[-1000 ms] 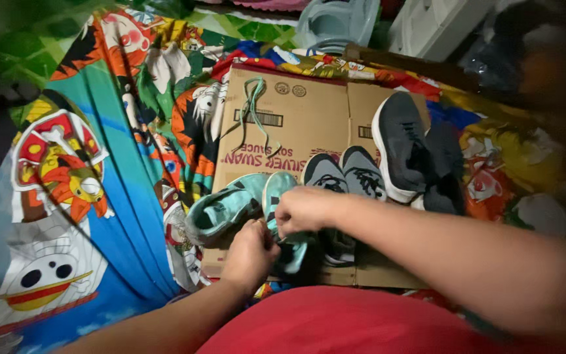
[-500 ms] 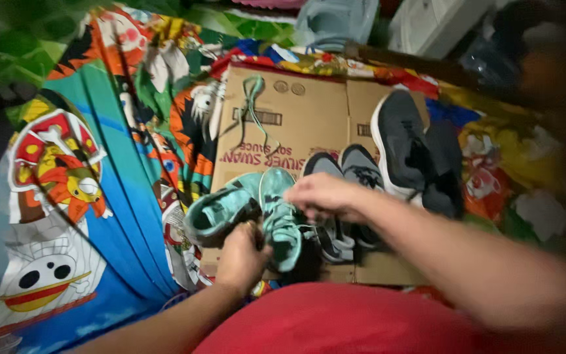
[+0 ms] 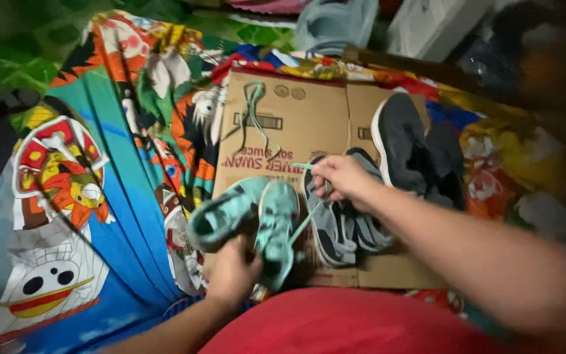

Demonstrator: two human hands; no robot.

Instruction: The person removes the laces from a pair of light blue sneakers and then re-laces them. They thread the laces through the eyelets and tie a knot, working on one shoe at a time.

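The left hand (image 3: pixel 232 271) gripped the heel end of a teal shoe (image 3: pixel 276 226), fingers curled around it, holding it toe-away over the near edge of a flattened cardboard box (image 3: pixel 309 118). The right hand (image 3: pixel 340 177) was raised above the shoe, thumb and fingers pinched shut on a teal lace (image 3: pixel 304 223) that ran taut and slanting from the shoe's upper to the hand, its short free end sticking out to the left of the fingers. A second teal shoe (image 3: pixel 221 215) lay on its side just left of the held one, touching it, partly off the cardboard's left edge. Just right of the held shoe sat a pair of grey shoes (image 3: pixel 345 226), side by side under the right forearm. Further right and farther away lay a dark shoe (image 3: pixel 397 147) with a white sole, tilted on its side, with another dark shoe (image 3: pixel 445 164) against it. A loose teal lace (image 3: pixel 251 111) lay in loops on the far left part of the cardboard, well apart from both hands. The cardboard rested on a bright cartoon-print cloth (image 3: pixel 86 196) spread over the floor. A red garment (image 3: pixel 348 324) filled the bottom of the view. The picture was somewhat blurred, so the shoe's eyelets could not be made out.
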